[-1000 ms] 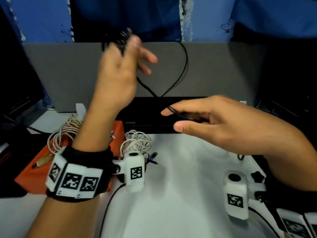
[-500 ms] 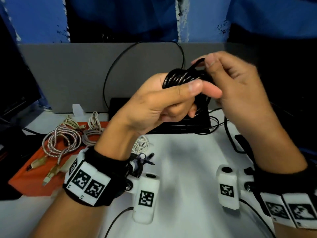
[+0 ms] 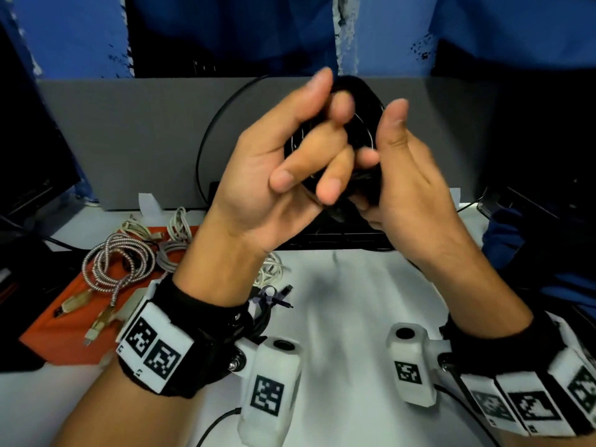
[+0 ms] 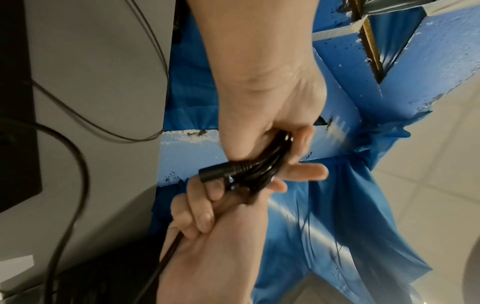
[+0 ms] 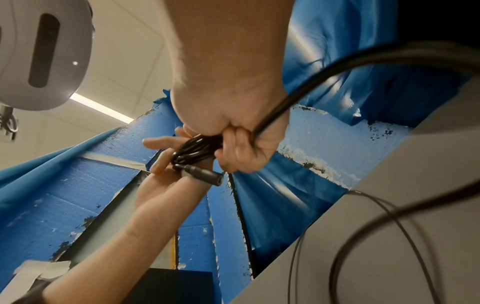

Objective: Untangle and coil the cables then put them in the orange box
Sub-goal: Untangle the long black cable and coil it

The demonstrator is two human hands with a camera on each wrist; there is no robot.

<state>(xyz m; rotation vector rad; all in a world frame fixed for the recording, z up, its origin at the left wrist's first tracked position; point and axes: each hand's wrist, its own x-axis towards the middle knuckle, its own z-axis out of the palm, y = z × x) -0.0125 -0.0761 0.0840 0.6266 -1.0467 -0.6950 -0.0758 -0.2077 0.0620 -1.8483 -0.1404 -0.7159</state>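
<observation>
Coil of black cable sits raised between both hands, left hand with fingers loosely through it, right hand gripping its strands, while the orange box lies low on the counter, nearer the left hand.

Both forearms are bare. Each wrist wears a black strap carrying white blocks printed with black square markers. A white camera pod with its own marker and a thin black lead is bolted beside each strap.
</observation>
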